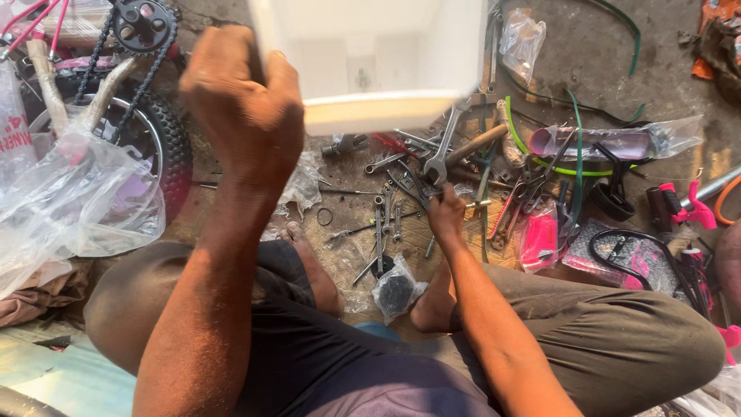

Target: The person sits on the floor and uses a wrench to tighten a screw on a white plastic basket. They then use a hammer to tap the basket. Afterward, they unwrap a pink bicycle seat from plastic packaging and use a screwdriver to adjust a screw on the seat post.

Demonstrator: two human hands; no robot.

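The white plastic container [378, 62] is held up close to the camera, above the ground, with the left hand [243, 100] closed on its left edge. Lower, the right hand [446, 212] reaches into the scattered wrenches [386, 224] on the ground; its fingers are curled together, but I cannot tell on what. A small bicycle wheel [166, 135] stands at left.

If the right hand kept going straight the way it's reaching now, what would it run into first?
The right hand reaches away from the body into the tool pile on the ground. Going straight on, it would probably first meet the large open-ended spanner lying just beyond the fingers, though depth is hard to judge from above.
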